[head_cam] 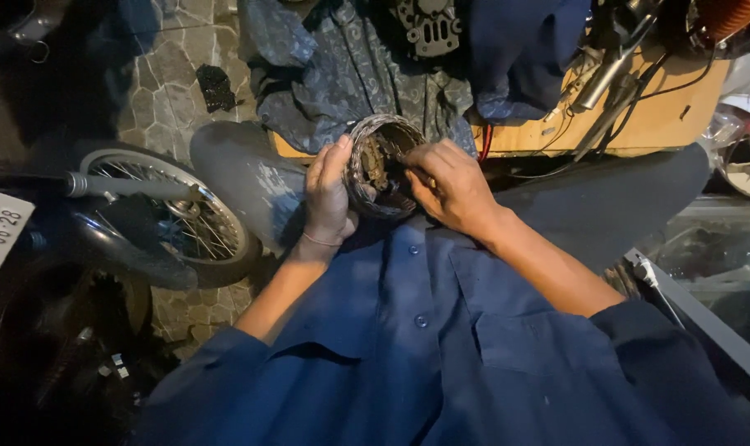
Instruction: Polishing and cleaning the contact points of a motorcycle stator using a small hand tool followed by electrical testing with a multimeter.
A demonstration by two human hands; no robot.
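Note:
My left hand (328, 192) grips the left side of a round, dirty metal drum-shaped part (373, 140), its thumb up along the rim. Greasy, rusty pieces show inside the drum's open face. My right hand (451, 183) is at the drum's right edge with its fingers bent and reaching into the opening; whether they pinch a small tool or piece is hidden. Both forearms come out of blue shirt sleeves, and the drum is held over my lap.
A spoked motorcycle wheel (170, 213) and grey mudguard (242, 177) lie at left on the stone floor. Behind is a wooden board (664, 116) with tools, cables and a metal pipe, plus patterned cloth (342, 74). A metal bar (697, 314) runs along the right.

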